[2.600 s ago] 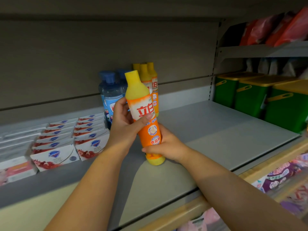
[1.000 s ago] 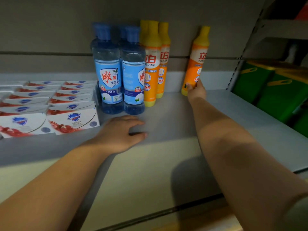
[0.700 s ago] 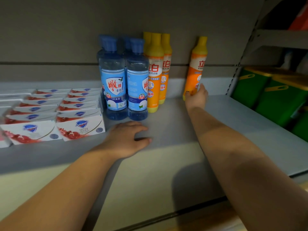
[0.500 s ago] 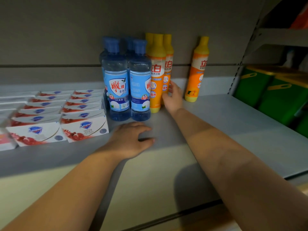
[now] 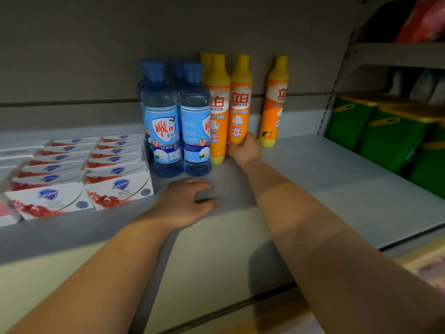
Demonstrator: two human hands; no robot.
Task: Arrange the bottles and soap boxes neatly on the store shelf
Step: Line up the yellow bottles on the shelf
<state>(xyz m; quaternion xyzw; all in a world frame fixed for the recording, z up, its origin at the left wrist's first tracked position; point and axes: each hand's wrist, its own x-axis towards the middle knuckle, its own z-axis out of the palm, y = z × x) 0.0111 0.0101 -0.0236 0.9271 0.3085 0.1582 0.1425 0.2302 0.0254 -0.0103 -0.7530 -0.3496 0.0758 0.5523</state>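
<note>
On the grey shelf (image 5: 337, 189), several orange dish-soap bottles with yellow caps stand at the back. My right hand (image 5: 244, 148) grips the base of one orange bottle (image 5: 239, 102) in the group. Another orange bottle (image 5: 274, 102) stands alone to its right. Left of the group stand several blue bottles (image 5: 163, 126). Rows of white soap boxes (image 5: 115, 189) lie at the left. My left hand (image 5: 185, 203) rests flat on the shelf in front of the blue bottles.
Green bins with yellow lids (image 5: 385, 131) fill the neighbouring bay on the right, behind a shelf upright (image 5: 337, 92). Red packets (image 5: 428, 18) sit on a higher shelf. The shelf's front edge runs below my arms.
My right hand let go of the lone orange bottle at the right, moved left, and now grips a bottle in the orange group. My left hand stayed on the shelf.
</note>
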